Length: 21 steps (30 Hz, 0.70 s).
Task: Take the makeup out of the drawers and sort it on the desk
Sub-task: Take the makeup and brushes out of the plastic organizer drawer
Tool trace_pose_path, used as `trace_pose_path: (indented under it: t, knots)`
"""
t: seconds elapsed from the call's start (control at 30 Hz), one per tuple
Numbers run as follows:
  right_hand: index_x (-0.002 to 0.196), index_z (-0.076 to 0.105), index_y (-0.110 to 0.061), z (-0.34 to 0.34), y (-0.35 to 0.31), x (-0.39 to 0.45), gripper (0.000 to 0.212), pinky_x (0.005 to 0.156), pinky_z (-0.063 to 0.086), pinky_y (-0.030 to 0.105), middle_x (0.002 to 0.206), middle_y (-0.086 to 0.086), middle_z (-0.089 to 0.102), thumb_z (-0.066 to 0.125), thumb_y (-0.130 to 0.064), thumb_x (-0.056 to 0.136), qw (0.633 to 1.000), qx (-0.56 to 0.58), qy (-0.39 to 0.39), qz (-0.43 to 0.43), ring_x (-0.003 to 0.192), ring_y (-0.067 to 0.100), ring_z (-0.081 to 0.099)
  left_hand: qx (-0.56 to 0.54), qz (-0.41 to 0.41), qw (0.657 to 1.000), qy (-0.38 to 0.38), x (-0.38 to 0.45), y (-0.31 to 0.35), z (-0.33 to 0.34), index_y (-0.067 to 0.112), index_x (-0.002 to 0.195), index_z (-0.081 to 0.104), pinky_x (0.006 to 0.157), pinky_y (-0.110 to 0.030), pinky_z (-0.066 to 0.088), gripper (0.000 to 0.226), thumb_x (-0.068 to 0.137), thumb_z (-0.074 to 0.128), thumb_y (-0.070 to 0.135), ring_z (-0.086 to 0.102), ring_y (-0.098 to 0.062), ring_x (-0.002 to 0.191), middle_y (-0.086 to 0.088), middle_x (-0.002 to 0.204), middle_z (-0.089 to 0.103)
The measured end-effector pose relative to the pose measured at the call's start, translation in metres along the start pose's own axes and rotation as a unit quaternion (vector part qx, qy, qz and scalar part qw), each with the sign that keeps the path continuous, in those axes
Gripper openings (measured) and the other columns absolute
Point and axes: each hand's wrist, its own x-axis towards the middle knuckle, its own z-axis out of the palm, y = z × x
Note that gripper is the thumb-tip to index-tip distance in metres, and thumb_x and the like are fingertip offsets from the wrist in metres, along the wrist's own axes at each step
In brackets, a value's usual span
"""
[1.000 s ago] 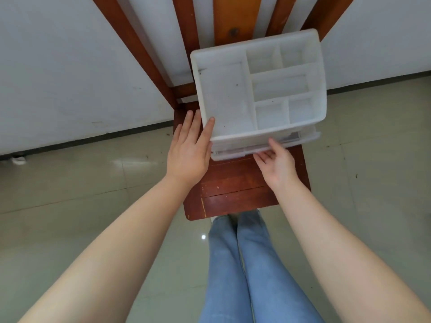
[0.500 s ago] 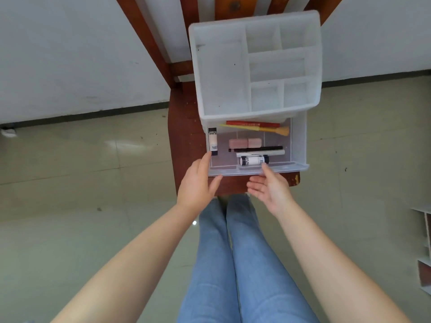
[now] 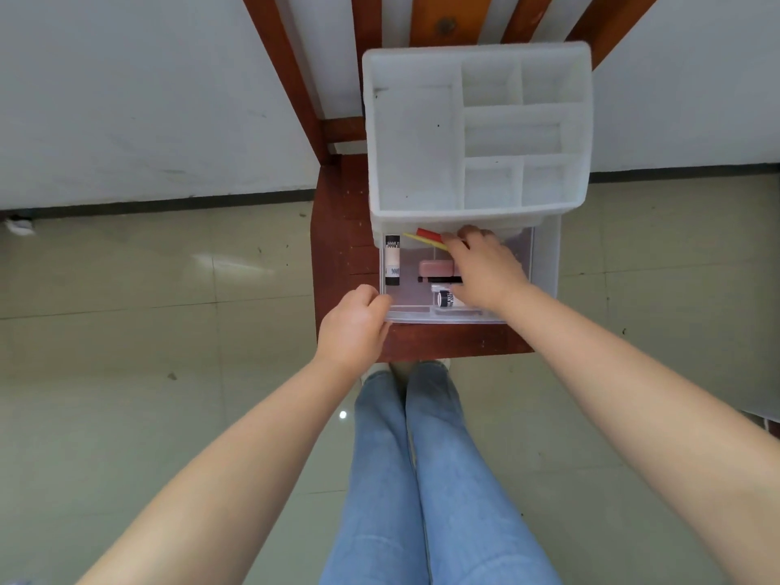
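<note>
A white plastic organizer point(image 3: 413, 162) with empty top compartments stands on a wooden chair point(image 3: 337, 255). Its clear drawer point(image 3: 422, 316) is pulled out. Inside lie a black-and-white tube point(image 3: 392, 266), a pink compact point(image 3: 434, 268), a black pencil point(image 3: 439, 279), a small striped tube point(image 3: 445, 298), a red item point(image 3: 427, 234) and a yellow-handled brush point(image 3: 424, 241). My left hand point(image 3: 352, 331) grips the drawer's front left corner. My right hand point(image 3: 485, 268) reaches into the drawer, fingers curled over the brush and red item; the grip itself is hidden.
The chair's slatted back point(image 3: 443, 19) leans against a white wall point(image 3: 147, 99). Pale floor tiles point(image 3: 147, 331) surround the chair. My legs in blue jeans point(image 3: 422, 479) stand right in front of the seat. A small white object point(image 3: 19, 225) lies by the wall at far left.
The drawer went from closed to pulled out. My right hand left the drawer front and moved into the drawer over the makeup. My left hand slid to the drawer's front left corner.
</note>
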Motion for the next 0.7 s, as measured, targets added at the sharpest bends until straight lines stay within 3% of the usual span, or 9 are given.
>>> trace_pose_path:
  t: [0.3, 0.6, 0.7]
  knots:
    - [0.131, 0.033, -0.008, -0.010, -0.006, 0.020, 0.049, 0.083, 0.044, 0.041, 0.128, 0.018, 0.042, 0.049, -0.004, 0.084, 0.994, -0.095, -0.036, -0.049, 0.118, 0.034, 0.042, 0.016, -0.006, 1.000, -0.003, 0.004, 0.003, -0.002, 0.004, 0.062, 0.065, 0.025, -0.023, 0.035, 0.035, 0.036, 0.089, 0.004, 0.056, -0.024, 0.044, -0.007, 0.058, 0.058]
    - [0.119, 0.046, 0.000, -0.003, -0.007, 0.024, 0.035, 0.084, 0.044, 0.039, 0.118, 0.019, 0.052, 0.047, -0.001, 0.085, 0.987, -0.155, -0.012, -0.043, 0.109, 0.035, 0.050, 0.042, -0.001, 0.999, 0.017, 0.005, 0.002, 0.000, 0.009, 0.059, 0.066, 0.025, -0.021, 0.033, 0.037, 0.032, 0.090, 0.009, 0.056, -0.020, 0.042, -0.003, 0.056, 0.057]
    - [0.115, 0.049, -0.003, -0.010, -0.005, 0.015, 0.031, 0.084, 0.042, 0.036, 0.114, 0.016, 0.058, 0.049, -0.006, 0.083, 0.992, -0.125, 0.007, -0.032, 0.104, 0.033, 0.055, 0.040, 0.000, 0.999, 0.020, 0.005, 0.002, -0.002, 0.006, 0.066, 0.067, 0.030, -0.022, 0.039, 0.042, 0.033, 0.092, 0.014, 0.060, -0.025, 0.051, -0.008, 0.065, 0.061]
